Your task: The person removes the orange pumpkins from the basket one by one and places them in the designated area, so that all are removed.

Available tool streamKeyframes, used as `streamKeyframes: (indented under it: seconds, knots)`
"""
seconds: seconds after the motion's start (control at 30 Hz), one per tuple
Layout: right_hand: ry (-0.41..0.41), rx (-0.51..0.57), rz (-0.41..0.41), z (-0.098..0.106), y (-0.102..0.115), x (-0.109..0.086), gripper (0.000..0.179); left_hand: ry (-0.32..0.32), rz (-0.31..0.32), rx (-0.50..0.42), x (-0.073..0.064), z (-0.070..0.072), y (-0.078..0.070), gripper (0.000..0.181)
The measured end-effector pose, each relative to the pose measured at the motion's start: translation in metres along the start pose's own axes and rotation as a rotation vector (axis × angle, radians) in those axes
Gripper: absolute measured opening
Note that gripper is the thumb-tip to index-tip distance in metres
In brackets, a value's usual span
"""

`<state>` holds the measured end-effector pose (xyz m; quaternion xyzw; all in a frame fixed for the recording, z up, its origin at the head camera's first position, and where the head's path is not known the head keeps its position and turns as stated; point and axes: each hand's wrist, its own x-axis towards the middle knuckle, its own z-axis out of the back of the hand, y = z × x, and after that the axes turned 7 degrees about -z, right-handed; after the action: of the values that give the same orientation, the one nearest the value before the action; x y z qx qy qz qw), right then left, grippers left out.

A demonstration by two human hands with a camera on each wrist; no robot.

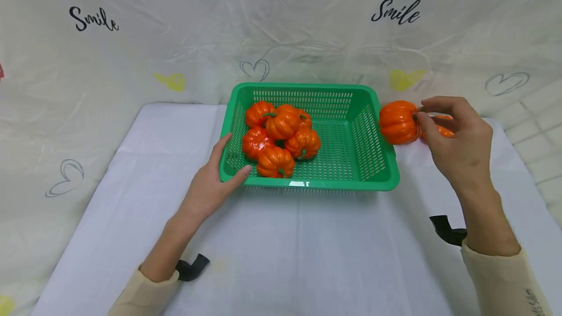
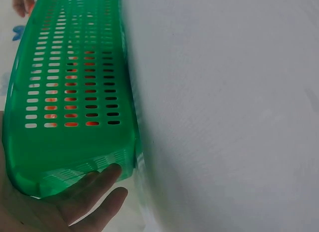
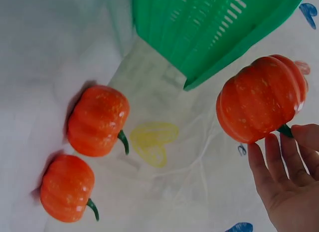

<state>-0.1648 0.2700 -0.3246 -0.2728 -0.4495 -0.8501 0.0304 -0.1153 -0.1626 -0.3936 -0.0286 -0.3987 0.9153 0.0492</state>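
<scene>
A green plastic basket with slotted walls sits mid-table in the head view. Several small orange pumpkins are heaped in its left half. My left hand grips the basket's near left corner, thumb over the rim and fingers along the outer wall. To the right, my right hand pinches the green stem of another pumpkin, which hangs tilted beside the basket's right rim. Two further pumpkins, one upper and one lower, lie on the table in the right wrist view; the right hand mostly hides them in the head view.
A white cloth covers the table. Behind it hangs a pale sheet printed with hearts and "Smile". Black straps show at both wrists. Pale tiles are visible beyond the table's right edge.
</scene>
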Motion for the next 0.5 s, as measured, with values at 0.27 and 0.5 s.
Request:
streamKeyframes:
  seconds: [0.27,0.5]
  knots:
    - [-0.012,-0.093,-0.065,0.014,-0.011,-0.002,0.028,0.003,0.006,-0.012,0.000,0.000,0.000,0.091]
    - [-0.028,-0.165,-0.097,0.023,-0.022,-0.003,0.028,0.004,0.007,-0.012,0.000,0.000,0.000,0.091]
